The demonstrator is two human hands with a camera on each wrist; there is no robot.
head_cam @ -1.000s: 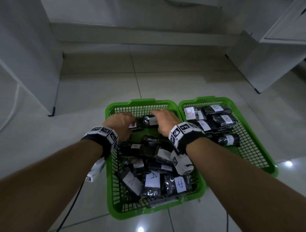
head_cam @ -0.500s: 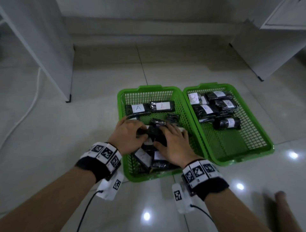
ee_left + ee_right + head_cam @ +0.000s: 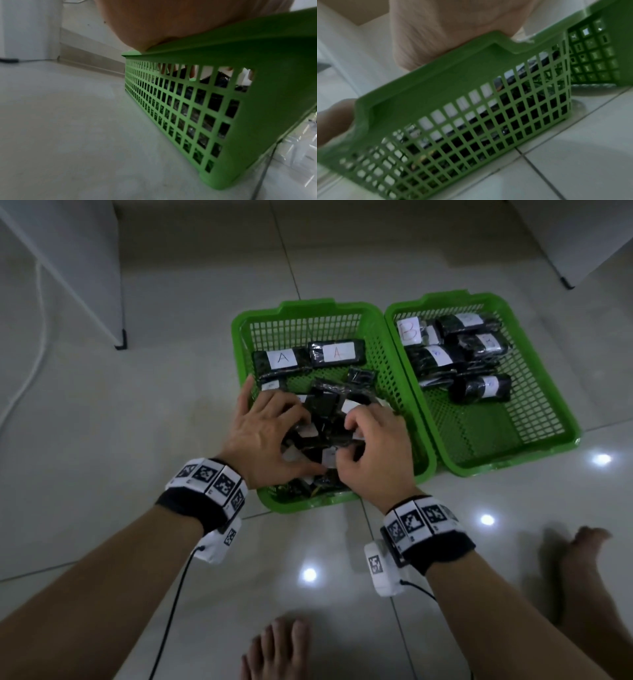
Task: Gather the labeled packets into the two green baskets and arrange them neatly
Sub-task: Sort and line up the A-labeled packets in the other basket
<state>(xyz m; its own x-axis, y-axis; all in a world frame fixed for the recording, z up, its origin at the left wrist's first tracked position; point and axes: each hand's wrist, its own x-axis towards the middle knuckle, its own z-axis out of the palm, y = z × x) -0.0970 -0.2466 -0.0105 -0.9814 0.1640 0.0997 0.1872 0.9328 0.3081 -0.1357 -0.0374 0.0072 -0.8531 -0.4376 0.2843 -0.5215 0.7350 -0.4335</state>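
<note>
Floor [image 3: 137,440] basket [image 3: 294,501] — hands [image 3: 267,440] gripping packets [image 3: 325,433]

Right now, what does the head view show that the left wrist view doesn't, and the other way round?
Only the head view shows both hands, the left hand and right hand, working in the jumbled packets, two tidy packets labeled A at the far end, the second basket holding B packets, and bare feet.

Only the left wrist view shows the left basket's outer mesh wall from floor level, with the baseboard behind.

Both show the left green basket, dark packets inside, and the tiled floor.
</note>
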